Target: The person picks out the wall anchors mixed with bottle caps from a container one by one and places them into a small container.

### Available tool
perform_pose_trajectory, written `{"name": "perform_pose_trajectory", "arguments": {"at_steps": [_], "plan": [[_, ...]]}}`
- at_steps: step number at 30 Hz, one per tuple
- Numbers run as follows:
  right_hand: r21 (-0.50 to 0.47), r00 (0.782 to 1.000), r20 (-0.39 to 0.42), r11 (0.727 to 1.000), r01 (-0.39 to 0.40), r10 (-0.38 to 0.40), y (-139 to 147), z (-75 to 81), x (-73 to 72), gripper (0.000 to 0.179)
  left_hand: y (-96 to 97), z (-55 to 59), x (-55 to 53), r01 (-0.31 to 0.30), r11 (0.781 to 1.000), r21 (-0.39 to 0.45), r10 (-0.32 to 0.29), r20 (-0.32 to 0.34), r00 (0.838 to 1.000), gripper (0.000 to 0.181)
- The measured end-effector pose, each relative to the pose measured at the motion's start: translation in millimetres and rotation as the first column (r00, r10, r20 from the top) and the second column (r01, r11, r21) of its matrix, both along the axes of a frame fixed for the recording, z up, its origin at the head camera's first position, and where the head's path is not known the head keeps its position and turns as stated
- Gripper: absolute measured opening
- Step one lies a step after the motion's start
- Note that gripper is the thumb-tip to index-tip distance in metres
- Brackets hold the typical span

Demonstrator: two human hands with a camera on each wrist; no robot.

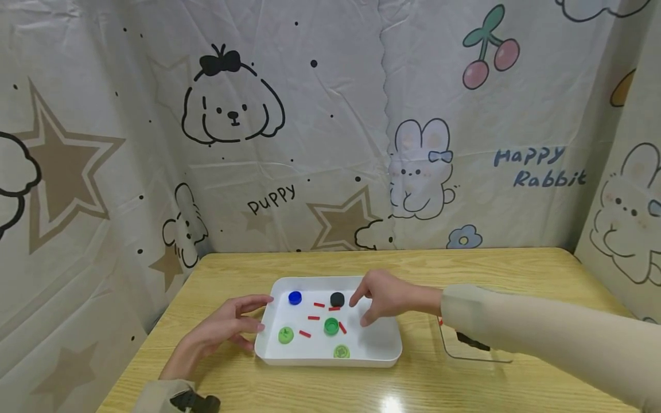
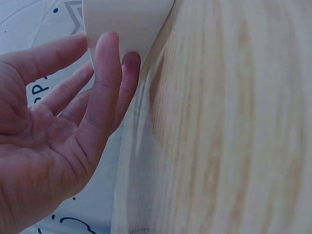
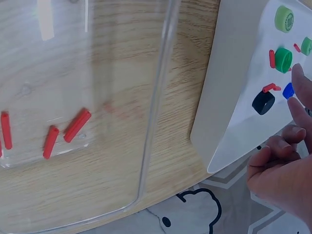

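A white tray point(image 1: 371, 344) holds a blue bottle cap point(image 1: 295, 297), a black cap point(image 1: 337, 299), a green cap point(image 1: 331, 326), two light green caps and several short red sticks point(image 1: 313, 318). My left hand point(image 1: 229, 324) is at the tray's left side, its relaxed fingertips against the outer wall point(image 2: 122, 24). Over the right part of the tray, my right hand point(image 1: 384, 295) reaches in from the right, holding nothing. Its thumb and index finger are spread apart near the black cap; the other fingers curl loosely in the right wrist view.
A clear plastic box point(image 3: 158, 97) stands on the wooden table point(image 1: 413, 384) to the right of the tray, partly hidden under the right forearm. Several red sticks point(image 3: 77, 125) lie in it. A printed curtain point(image 1: 330, 143) hangs behind the table and at both sides.
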State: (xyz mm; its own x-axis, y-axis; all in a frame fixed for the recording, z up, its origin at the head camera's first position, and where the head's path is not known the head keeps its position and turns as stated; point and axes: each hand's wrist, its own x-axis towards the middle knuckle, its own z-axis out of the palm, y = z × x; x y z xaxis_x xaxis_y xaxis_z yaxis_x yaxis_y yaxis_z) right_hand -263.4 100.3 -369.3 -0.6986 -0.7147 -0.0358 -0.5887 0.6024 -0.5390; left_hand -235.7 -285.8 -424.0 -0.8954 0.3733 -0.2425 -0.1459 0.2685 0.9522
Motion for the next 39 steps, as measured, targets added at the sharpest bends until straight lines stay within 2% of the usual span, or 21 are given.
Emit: {"name": "perform_pose_trajectory", "arguments": {"at_steps": [7, 13, 17, 21, 32, 39], "plan": [[0.028, 0.998, 0.059, 0.999, 0.022, -0.024, -11.2, -3.9, -5.9, 0.033, 2.1, 1.8, -2.0, -0.001, 1.0, -0.005, 0.001, -0.005, 1.0, 0.071], [0.059, 0.992, 0.103, 0.996, 0.066, -0.072, -18.6, -13.2, -9.4, 0.032, 1.8, 2.2, -2.4, 0.004, 1.0, -0.01, -0.004, -0.005, 1.0, 0.07], [0.05, 0.99, 0.123, 0.996, 0.07, -0.076, -22.3, -18.0, -10.3, 0.031, 1.4, 2.0, -3.1, 0.004, 1.0, -0.019, -0.004, -0.007, 1.0, 0.07], [0.048, 0.991, 0.122, 0.997, 0.058, -0.063, -25.6, -20.0, -9.7, 0.03, 0.9, 1.7, -3.7, 0.0, 1.0, -0.026, 0.0, -0.005, 1.0, 0.07], [0.082, 0.99, 0.109, 0.994, 0.078, -0.087, -33.8, -29.3, -6.5, 0.029, -0.5, 0.8, -1.9, 0.005, 1.0, -0.026, -0.005, -0.012, 1.0, 0.071], [0.11, 0.988, 0.097, 0.988, 0.108, -0.119, -39.3, -28.9, -2.9, 0.029, -0.7, 1.3, -1.2, -0.001, 1.0, -0.03, 0.001, -0.006, 1.0, 0.07]]}}
